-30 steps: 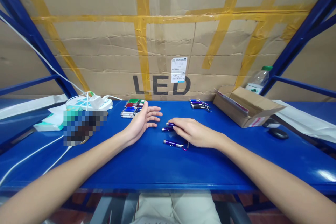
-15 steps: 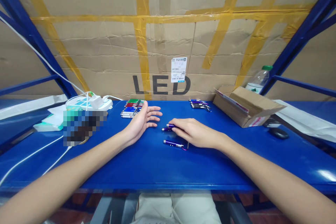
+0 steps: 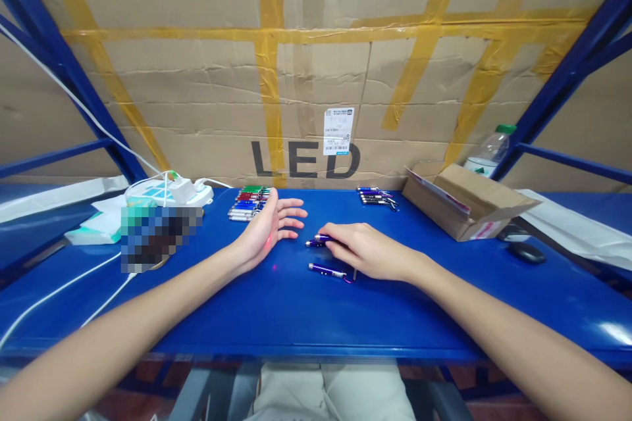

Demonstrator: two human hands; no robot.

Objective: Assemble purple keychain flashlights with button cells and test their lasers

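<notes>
Purple penlight (image 3: 323, 237): its tip is jutting out past the thumb and fingers of the right hand (image 3: 368, 251), over the middle of the blue table (image 3: 276, 322); the rest is hiding under the hand.
Right hand: thumb and fingers are grasping that penlight; whether one is pressing a button, the view is not showing.
Left hand (image 3: 264, 230): it is holding nothing, fingers stretching out slightly apart, palm facing the right hand.
Red glow (image 3: 269, 245): it is tinting the lower palm, and a red spot (image 3: 274, 268) is showing on the table below; both are probably coming from the grasped penlight.
Second purple pen (image 3: 313, 244): it is lying just beside the grasped one; contact is impossible to tell.
Nearer purple pen (image 3: 326, 270): it is lying closer to the person, its purple ring (image 3: 348, 280) sitting just below the right hand.
Coloured row (image 3: 245, 205): green, red, blue and silver pens are lying behind the left hand.
Beam risk: the glow is landing low, so a slight wrist twist could be sending it past the palm, perhaps towards eyes.
Ring risk: a trailing clip could be snagging that ring and dragging the pen along.
Mix-up risk: purple pens are lying so close that a careless release could be confusing them.
</notes>
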